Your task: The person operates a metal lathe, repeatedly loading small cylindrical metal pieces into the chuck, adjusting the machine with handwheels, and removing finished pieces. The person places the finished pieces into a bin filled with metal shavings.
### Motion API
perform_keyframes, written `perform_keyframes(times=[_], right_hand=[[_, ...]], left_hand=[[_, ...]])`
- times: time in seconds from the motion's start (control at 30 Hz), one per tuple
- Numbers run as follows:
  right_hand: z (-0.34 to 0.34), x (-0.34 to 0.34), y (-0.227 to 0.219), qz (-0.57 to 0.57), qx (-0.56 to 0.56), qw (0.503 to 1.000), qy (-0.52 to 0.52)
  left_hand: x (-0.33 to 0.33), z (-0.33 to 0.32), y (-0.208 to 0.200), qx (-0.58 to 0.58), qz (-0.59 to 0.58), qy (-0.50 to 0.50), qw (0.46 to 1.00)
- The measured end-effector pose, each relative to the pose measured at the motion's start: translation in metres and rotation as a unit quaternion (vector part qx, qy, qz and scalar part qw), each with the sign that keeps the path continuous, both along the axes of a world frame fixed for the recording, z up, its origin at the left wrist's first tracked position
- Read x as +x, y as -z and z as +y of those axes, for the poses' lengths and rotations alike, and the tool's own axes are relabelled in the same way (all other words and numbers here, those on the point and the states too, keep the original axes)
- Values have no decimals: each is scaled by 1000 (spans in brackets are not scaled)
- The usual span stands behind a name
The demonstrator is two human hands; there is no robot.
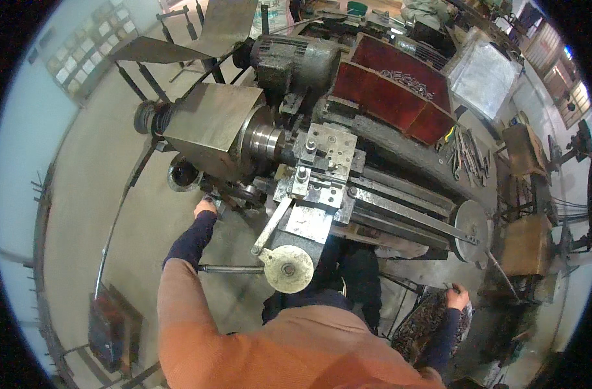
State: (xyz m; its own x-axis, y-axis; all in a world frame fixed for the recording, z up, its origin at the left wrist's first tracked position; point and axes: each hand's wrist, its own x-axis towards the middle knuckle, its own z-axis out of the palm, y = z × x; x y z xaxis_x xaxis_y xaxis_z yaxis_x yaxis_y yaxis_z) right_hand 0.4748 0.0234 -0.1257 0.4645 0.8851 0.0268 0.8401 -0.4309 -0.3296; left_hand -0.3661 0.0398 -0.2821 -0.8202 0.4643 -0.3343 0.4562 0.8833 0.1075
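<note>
My left hand [205, 207] is reached out beside the underside of the lathe headstock [208, 123]. Its fingers are curled against a greyish metal part, and what they grip is mostly hidden. Off to the right, my right hand [457, 297] is raised just above a bin of small metal parts [425, 321]. A small dark metal piece [447, 285] shows at its pinched fingertips. Between my arms stands the lathe's tool slide [318, 188], with a lever [273, 227] and a round pale handwheel [288, 269]. The shiny chuck [265, 141] faces the slide.
A red metal tray [393, 97] with small metal rings sits behind the lathe bed, near the motor [296, 61]. Wrenches [471, 155] lie to its right. A large disc wheel [471, 231] ends the bed. A red box [111, 330] stands on the floor at left.
</note>
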Motion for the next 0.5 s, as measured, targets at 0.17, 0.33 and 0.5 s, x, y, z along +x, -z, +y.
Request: perform_keyframes(times=[0.17,0.33,0.5], right_hand=[[31,-12,-27,-37,48,996,-68],[78,-2,-62,-33,105,986,-124],[168,-149,-153,87,210,890,-395]], left_hand=[[-27,-25,26,42,76,161,983],[-30,-16,-6,-19,46,260,964],[-74,-50,10,30,-17,306,951]])
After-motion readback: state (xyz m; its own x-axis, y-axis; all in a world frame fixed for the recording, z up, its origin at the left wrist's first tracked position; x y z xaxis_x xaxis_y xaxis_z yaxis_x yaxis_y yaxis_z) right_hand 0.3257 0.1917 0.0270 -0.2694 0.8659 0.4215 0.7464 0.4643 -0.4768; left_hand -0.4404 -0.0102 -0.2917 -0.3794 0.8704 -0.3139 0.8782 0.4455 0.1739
